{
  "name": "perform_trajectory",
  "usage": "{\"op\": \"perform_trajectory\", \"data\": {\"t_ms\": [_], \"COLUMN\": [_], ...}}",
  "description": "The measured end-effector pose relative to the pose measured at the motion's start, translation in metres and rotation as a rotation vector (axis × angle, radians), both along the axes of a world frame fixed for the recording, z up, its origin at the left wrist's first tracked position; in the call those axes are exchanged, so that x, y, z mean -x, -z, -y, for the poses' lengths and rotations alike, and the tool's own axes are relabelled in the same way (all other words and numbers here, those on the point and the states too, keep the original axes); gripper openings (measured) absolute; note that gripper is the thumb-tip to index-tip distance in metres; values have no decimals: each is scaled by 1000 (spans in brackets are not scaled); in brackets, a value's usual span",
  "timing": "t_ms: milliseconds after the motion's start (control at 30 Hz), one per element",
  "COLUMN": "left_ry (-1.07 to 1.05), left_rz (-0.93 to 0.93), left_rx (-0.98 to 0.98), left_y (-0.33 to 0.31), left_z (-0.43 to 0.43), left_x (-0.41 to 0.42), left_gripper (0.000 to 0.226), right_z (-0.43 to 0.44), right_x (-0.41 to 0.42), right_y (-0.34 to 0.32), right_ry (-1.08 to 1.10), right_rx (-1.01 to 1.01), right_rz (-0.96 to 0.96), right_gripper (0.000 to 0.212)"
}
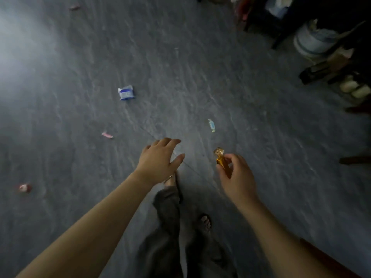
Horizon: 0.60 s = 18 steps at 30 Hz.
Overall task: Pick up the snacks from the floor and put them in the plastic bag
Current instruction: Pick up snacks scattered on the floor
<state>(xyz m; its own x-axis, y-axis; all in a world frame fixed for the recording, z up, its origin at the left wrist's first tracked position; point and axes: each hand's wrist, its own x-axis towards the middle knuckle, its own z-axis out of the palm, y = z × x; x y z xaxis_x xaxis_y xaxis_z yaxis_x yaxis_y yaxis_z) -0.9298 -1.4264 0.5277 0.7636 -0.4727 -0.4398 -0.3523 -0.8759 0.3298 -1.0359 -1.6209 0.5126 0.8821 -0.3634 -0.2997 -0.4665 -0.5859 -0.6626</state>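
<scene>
My right hand pinches a gold-wrapped candy above the grey floor. My left hand reaches forward, fingers relaxed and holding nothing. Snacks lie scattered on the floor: a blue-and-white packet ahead at left, a pale blue candy just beyond my right hand, a pink candy left of my left hand, a red-and-white candy at the far left, and a small pink one far off at top left. No plastic bag is in view.
My legs in dark trousers and sandalled feet are below my hands. Cluttered items stand at the top right: a white bucket, dark furniture legs and shoes. A red-brown edge shows at bottom right.
</scene>
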Motion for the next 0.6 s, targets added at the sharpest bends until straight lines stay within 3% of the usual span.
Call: {"op": "perform_trajectory", "data": {"t_ms": [300,600], "left_ry": [219,139], "left_rz": [-102,-111], "left_rx": [-75,-72], "left_y": [166,439], "left_z": [129,204], "left_x": [-129,-177], "left_gripper": [54,48], "right_z": [99,168], "right_x": [-89,-141], "right_y": [163,443], "right_ry": [216,240], "right_rx": [3,-23], "right_rz": [-126,-140], "right_gripper": [25,26]}}
